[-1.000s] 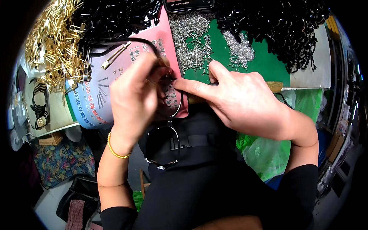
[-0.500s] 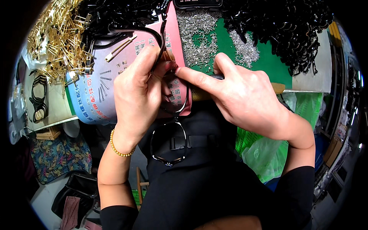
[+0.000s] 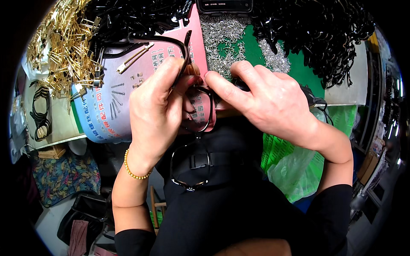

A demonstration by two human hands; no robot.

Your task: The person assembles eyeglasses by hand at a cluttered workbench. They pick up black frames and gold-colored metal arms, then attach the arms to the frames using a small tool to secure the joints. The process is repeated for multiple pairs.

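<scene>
My left hand (image 3: 156, 100) is closed on a dark eyeglass frame (image 3: 198, 136), pinching it near one hinge. The frame's two rims hang down in front of my black clothing. A black temple arm (image 3: 187, 53) rises past my left thumb. My right hand (image 3: 267, 100) curls round a dark tool (image 3: 241, 85), mostly hidden by the palm. Its dark back end and a cord (image 3: 326, 111) show beyond the wrist side. The right index fingertip is close to the left fingertips at the hinge. What lies between the fingertips is too small to make out.
Gold-coloured metal temple cores (image 3: 64, 51) pile up at the far left, with black temples (image 3: 316, 34) heaped at the back. Small silver screws (image 3: 222, 40) cover part of a green mat (image 3: 305, 70). Black frames (image 3: 42, 113) lie at the left edge. A green basket (image 3: 279, 155) stands below right.
My right index fingertip has drawn slightly back from the hinge. The tool's back end and cord now show beside my right wrist. The frame stays in my left hand.
</scene>
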